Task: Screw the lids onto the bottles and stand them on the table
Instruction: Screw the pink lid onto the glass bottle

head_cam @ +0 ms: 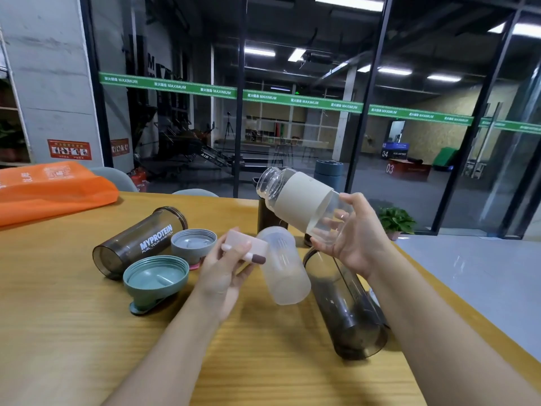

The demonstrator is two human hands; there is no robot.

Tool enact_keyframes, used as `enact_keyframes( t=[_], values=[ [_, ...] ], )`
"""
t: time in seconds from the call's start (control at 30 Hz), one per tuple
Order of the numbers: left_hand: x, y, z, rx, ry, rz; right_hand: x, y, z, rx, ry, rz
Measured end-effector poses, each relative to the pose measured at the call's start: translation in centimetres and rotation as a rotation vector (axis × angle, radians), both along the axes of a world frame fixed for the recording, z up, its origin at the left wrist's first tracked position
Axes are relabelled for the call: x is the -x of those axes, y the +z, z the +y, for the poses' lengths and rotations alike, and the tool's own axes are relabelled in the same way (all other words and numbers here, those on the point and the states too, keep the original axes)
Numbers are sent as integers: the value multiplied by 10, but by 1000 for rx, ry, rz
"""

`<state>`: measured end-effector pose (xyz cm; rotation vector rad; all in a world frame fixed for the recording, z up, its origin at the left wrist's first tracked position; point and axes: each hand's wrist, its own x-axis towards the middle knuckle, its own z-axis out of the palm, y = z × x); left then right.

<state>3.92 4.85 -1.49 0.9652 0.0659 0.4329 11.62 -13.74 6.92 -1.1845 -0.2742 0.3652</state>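
My right hand grips the base of a clear glass bottle with a beige sleeve, tilted in the air with its open mouth pointing up-left. My left hand holds a pale pink lid just below and left of that bottle. A frosted white bottle lies on the wooden table between my hands. A dark smoky bottle lies under my right wrist. Another dark bottle marked MYPROTEIN lies at the left. Two grey-green lids rest upside down beside it.
An orange bag lies at the table's far left. A dark bottle stands upright behind the frosted one, mostly hidden. The table's right edge runs diagonally past my right forearm. Glass walls and a potted plant lie beyond.
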Motion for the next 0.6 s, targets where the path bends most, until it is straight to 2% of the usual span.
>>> enact_keyframes(
  t=[0.13,0.3,0.47,0.6],
  values=[
    [-11,4,-2,164,7,-40,-8,-3,-7,63,-16,-92],
    [-10,5,0,292,-18,-99,-19,-12,-14,141,-139,-338],
    [-11,-2,5,132,-31,-71,-25,-19,-20,185,-143,-540],
    [-12,-5,11,35,-59,-76,-23,-22,-23,186,-119,-609]
  ],
)
